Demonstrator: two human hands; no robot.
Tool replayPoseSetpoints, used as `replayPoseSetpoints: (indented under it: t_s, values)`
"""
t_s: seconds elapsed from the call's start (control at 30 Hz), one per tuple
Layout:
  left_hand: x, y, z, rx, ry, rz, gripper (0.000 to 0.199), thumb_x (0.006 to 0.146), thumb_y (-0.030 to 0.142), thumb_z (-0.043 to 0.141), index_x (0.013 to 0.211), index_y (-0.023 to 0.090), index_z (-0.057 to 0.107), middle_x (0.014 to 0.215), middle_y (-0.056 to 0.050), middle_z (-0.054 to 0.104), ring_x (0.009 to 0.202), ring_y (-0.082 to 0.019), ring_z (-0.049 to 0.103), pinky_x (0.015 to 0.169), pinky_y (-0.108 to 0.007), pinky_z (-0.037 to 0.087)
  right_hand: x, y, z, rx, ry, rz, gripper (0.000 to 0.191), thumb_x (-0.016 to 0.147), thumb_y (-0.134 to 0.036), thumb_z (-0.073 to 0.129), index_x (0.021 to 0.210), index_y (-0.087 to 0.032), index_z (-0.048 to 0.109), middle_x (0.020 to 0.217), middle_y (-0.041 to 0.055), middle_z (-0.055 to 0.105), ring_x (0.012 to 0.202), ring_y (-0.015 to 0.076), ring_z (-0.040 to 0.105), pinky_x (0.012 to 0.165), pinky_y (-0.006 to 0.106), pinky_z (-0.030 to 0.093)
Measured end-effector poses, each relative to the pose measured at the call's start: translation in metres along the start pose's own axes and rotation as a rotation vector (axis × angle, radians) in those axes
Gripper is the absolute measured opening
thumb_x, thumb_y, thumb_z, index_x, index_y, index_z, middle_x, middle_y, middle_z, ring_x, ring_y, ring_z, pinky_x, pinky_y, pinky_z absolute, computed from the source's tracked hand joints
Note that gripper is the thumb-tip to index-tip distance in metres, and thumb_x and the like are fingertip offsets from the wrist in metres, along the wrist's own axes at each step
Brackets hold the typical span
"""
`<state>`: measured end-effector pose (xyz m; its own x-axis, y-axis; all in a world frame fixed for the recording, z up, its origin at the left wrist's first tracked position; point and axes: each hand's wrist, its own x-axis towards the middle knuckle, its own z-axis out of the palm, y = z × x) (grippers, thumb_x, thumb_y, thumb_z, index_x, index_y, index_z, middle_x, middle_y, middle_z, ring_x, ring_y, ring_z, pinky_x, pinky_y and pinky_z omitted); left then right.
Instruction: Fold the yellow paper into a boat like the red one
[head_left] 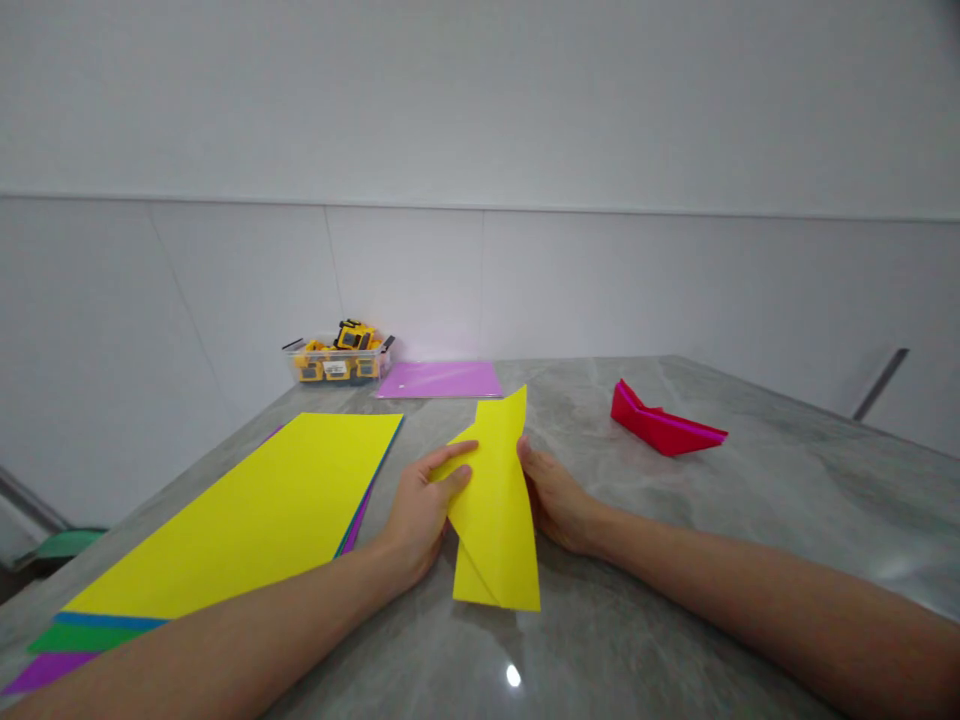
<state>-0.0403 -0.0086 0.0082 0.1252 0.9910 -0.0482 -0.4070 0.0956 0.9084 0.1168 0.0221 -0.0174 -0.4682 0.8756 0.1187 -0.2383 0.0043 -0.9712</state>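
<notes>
A partly folded sheet of yellow paper (pixel 499 500) is held between my two hands above the table, its creases and a slanting flap showing near the lower end. My left hand (pixel 424 505) grips its left side, with thumb and forefinger lying on the front face. On the right edge, my right hand (pixel 553 492) pinches the paper with the thumb at the rim; its other fingers are hidden behind the sheet. A folded red paper boat (pixel 666 425) with a magenta edge sits on the table to the right.
On the left lies a stack of coloured paper (pixel 255 510), yellow uppermost, with blue, green and purple beneath. Farther back are a purple paper pack (pixel 439 380) and a clear plastic box (pixel 337 365) of yellow toy vehicles. The grey marbled table (pixel 750 520) reaches a white wall.
</notes>
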Motion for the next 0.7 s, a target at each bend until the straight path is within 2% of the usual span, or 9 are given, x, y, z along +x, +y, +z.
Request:
replayPoseSetpoints:
  t_s: [0.1, 0.23, 0.43, 0.5, 0.6, 0.7]
  values:
    - [-0.004, -0.002, -0.003, 0.108, -0.024, 0.017, 0.036, 0.075, 0.031, 0.069, 0.108, 0.018, 0.064, 0.1, -0.008, 0.07, 0.069, -0.016, 0.066, 0.063, -0.026, 0.052, -0.003, -0.003, 0.004, 0.068, 0.027, 0.063, 0.058, 0.07, -0.07, 0.059, 0.096, -0.017, 0.058, 0.059, -0.0013, 0.057, 0.036, 0.0076, 0.045, 0.029, 0.016, 0.036]
    - [-0.013, -0.003, -0.003, 0.164, -0.1, 0.026, 0.034, 0.074, 0.042, 0.069, 0.095, 0.017, 0.067, 0.096, -0.007, 0.07, 0.077, -0.018, 0.066, 0.066, -0.026, 0.05, -0.009, -0.005, 0.006, 0.045, 0.028, -0.007, 0.06, 0.066, -0.068, 0.064, 0.095, -0.017, 0.056, 0.059, -0.0026, 0.055, 0.039, 0.0075, 0.047, 0.03, 0.015, 0.037]
    - [-0.018, 0.003, 0.0, 0.222, -0.152, -0.089, 0.033, 0.067, 0.03, 0.076, 0.094, 0.017, 0.063, 0.074, -0.003, 0.068, 0.059, -0.016, 0.064, 0.057, -0.026, 0.048, -0.012, -0.006, 0.003, 0.072, -0.104, -0.086, 0.059, 0.069, -0.06, 0.068, 0.107, -0.017, 0.056, 0.082, 0.0042, 0.062, 0.055, 0.0114, 0.057, 0.04, 0.018, 0.043]
    - [-0.017, 0.005, -0.001, 0.239, -0.182, -0.121, 0.031, 0.067, 0.028, 0.075, 0.093, 0.017, 0.062, 0.072, -0.003, 0.068, 0.056, -0.015, 0.063, 0.055, -0.024, 0.046, -0.013, -0.008, 0.003, 0.124, -0.104, -0.084, 0.06, 0.067, -0.055, 0.072, 0.111, -0.018, 0.055, 0.089, 0.0051, 0.062, 0.062, 0.0118, 0.058, 0.044, 0.017, 0.045]
    - [-0.015, 0.006, -0.003, 0.25, -0.233, -0.144, 0.029, 0.066, 0.027, 0.074, 0.09, 0.016, 0.061, 0.074, -0.004, 0.067, 0.056, -0.015, 0.062, 0.054, -0.024, 0.045, -0.014, -0.013, 0.004, 0.151, -0.069, -0.031, 0.062, 0.065, -0.048, 0.076, 0.115, -0.019, 0.054, 0.087, 0.0039, 0.061, 0.059, 0.0109, 0.057, 0.039, 0.015, 0.042]
    - [-0.012, 0.004, -0.003, 0.25, -0.253, -0.148, 0.031, 0.066, 0.028, 0.076, 0.091, 0.016, 0.061, 0.076, -0.004, 0.067, 0.058, -0.015, 0.062, 0.055, -0.024, 0.045, -0.014, -0.016, 0.005, 0.087, -0.052, 0.009, 0.057, 0.068, -0.042, 0.075, 0.116, -0.019, 0.055, 0.08, 0.002, 0.061, 0.052, 0.0092, 0.054, 0.034, 0.013, 0.037]
